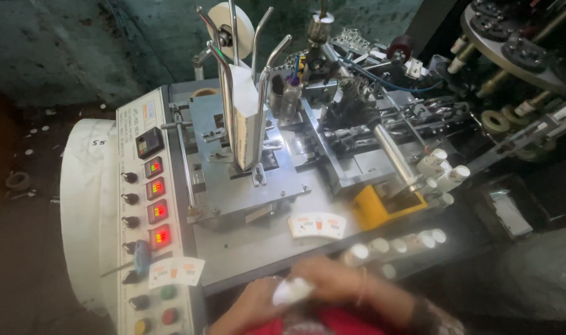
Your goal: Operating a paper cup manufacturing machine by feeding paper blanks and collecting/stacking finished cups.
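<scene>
Handling a small white paper piece (pixel 292 289) at the machine bed's near edge, both hands blurred.

Left hand (pixel 249 307) and right hand (pixel 332 282) meet on it, fingers apparently closed around it; a firmer grip looks due next. Two printed fan-shaped blanks lie on the machine: one (pixel 318 224) mid-bed, one (pixel 176 271) on the control panel (pixel 143 186), beside four red displays.
</scene>
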